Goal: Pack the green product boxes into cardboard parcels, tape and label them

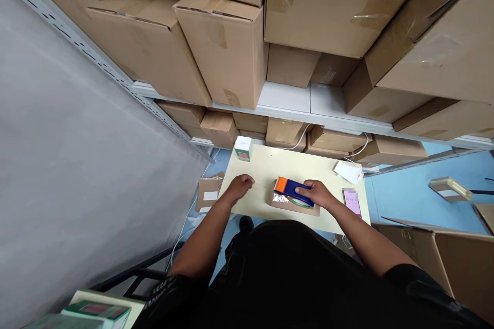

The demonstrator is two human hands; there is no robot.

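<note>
Tape dispenser point(292, 188) was gripped by right hand point(315, 193) over carton point(284, 206), long axis left-right, orange head point(282, 184) toward left hand point(242, 186), grip unclear.

One tape dispenser point(295, 191), one carton point(287, 206) beneath it, one phone point(351, 203)

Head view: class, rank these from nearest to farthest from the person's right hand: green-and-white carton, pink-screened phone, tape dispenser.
1. Tape dispenser: held in the right hand.
2. Pink-screened phone: on the table, right of the hand.
3. Green-and-white carton: table's far left corner.
</note>
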